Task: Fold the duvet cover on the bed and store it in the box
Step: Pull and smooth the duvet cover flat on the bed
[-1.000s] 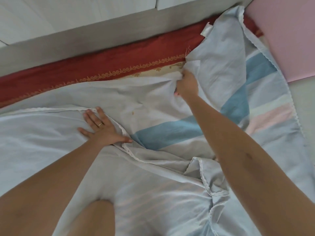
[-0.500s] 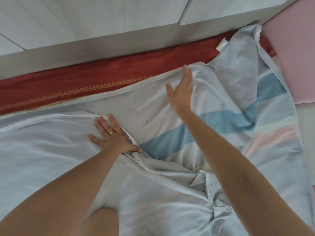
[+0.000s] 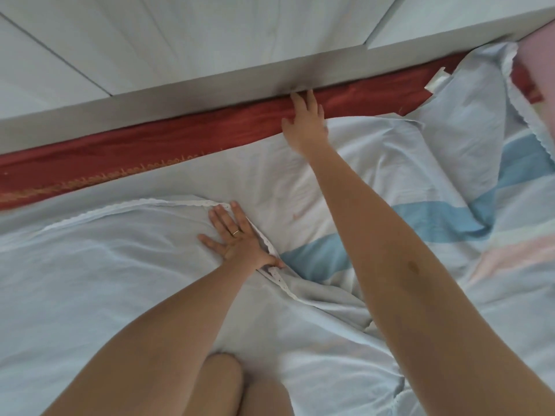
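The pale blue duvet cover (image 3: pixel 105 265) with blue and pink stripes and a white lace edge lies spread over the bed. My left hand (image 3: pixel 237 238) presses flat on it, fingers spread, beside the lace edge of a folded-over layer. My right hand (image 3: pixel 306 121) is stretched far forward with straight fingers, resting at the cover's far edge where it meets the red bedsheet (image 3: pixel 150 145). No box is in view.
A grey ledge (image 3: pixel 210 82) and white panelled wall run along the bed's far side. A pink surface (image 3: pixel 537 64) shows at the top right. My knees (image 3: pixel 240 388) rest on the cover at the bottom.
My right hand let go of the bunched fabric it held, opened, and slid forward to the cover's far edge. The left hand stayed pressed in place.
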`<state>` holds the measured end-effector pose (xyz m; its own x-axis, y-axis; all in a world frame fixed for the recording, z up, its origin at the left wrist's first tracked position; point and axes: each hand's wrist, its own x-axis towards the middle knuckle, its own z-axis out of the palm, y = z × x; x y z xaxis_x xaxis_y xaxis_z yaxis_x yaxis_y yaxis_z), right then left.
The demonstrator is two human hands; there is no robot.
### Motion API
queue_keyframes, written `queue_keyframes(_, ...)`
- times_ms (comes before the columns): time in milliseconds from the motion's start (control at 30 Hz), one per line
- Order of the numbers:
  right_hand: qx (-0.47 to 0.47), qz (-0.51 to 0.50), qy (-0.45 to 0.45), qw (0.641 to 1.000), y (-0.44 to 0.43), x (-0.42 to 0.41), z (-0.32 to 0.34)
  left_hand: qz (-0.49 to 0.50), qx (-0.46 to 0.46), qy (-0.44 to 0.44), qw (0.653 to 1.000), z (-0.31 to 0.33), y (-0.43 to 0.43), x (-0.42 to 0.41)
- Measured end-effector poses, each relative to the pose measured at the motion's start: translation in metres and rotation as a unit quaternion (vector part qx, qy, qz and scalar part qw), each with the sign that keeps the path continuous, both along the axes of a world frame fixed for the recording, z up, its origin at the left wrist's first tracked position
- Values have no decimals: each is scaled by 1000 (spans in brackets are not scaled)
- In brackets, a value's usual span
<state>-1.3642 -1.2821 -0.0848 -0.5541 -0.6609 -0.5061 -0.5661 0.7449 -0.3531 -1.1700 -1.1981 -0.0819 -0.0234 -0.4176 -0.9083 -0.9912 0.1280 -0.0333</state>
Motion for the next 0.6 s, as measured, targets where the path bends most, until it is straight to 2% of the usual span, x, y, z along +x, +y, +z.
queue_keyframes(67,-91,47,65,993,38,26,16,0,3,7,1000,2,-1,0)
queue_keyframes(133,-102,69,54,991,93,59,24,8,2,20,1000,7,-4,1)
queue_keyframes(200,14,34,-64,997,149,86,26,16,1,40,999,9,-4,2)
queue_keyframes(267,138,-15,-169,976,196,104,26,9,-4,58,998,12,-2,1)
queue_keyframes(333,172,-32,-197,965,224,115,27,-10,-3,75,997,13,1,6)
queue_keyframes(400,161,-37,-187,968,228,117,29,-6,-16,112,994,9,4,14)
queue_keyframes(433,147,-22,-178,973,224,117,28,5,-43,143,989,7,5,23)
queue_keyframes(500,118,9,-161,980,213,113,30,19,-167,212,963,3,6,43)
queue_keyframes(533,105,13,-169,980,208,112,29,21,-242,233,942,1,4,58)
queue_keyframes(600,89,-6,-207,974,200,114,27,18,-335,248,909,-1,-6,86)
